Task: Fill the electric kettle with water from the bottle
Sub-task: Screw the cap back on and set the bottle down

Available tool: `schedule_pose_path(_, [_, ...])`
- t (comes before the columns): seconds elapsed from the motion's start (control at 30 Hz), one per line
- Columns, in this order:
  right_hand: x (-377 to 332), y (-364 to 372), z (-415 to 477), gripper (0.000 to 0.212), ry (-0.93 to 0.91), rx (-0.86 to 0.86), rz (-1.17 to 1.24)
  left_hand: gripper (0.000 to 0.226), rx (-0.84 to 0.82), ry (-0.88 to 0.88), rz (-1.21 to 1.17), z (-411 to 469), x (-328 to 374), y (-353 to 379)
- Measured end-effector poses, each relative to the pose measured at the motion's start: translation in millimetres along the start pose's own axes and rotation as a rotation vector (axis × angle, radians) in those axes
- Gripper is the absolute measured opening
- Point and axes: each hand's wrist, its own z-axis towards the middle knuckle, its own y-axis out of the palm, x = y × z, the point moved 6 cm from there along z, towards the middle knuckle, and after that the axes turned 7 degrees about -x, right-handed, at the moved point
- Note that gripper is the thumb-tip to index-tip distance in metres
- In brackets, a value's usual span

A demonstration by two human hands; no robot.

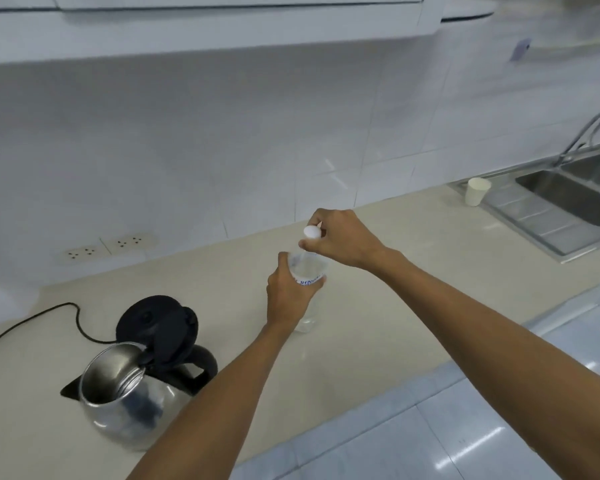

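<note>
A black power cord (pixel 49 315) lay across the beige countertop (pixel 378 327) at the far left, and two white wall sockets (pixel 110 247) sat low on the tiled wall behind it. Near the front edge of the countertop stood the electric kettle (pixel 125 403), a steel one with a black handle; its black lid (pixel 156 323) was tipped up and the inside was visible. I could not tell if any water was inside.

To the right of the kettle, and apart from it, the clear plastic water bottle (pixel 307 271) stood upright on the countertop. The left hand (pixel 288 296) was wrapped around the body of the bottle, the fingers curled and pressed against the plastic. The right hand (pixel 340 239) was above it, at the neck, with thumb and fingers pinching at the white cap (pixel 310 232).

Farther right, a white paper cup (pixel 477 191) stood on the drainboard of the steel sink (pixel 565 202), with a metal faucet (pixel 593 133) behind.
</note>
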Motion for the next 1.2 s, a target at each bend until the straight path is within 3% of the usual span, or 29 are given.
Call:
schedule_pose_path(0.4, [28.6, 13.9, 70.3, 0.033, -0.034, 0.033, 0.026, 0.068, 0.098, -0.087, 0.026, 64.6, -19.6, 11.5])
schedule_pose_path(0.9, [33.3, 23.8, 56.4, 0.037, -0.006, 0.106, 0.038, 0.081, -0.064, -0.177, 0.077, 61.1, -24.6, 9.5])
schedule_pose_path(1.2, [8.3, 37.5, -0.5, 0.065, 0.057, 0.11, 0.028, 0.112, -0.189, -0.105, 0.24, 2.9, -11.9, -25.1])
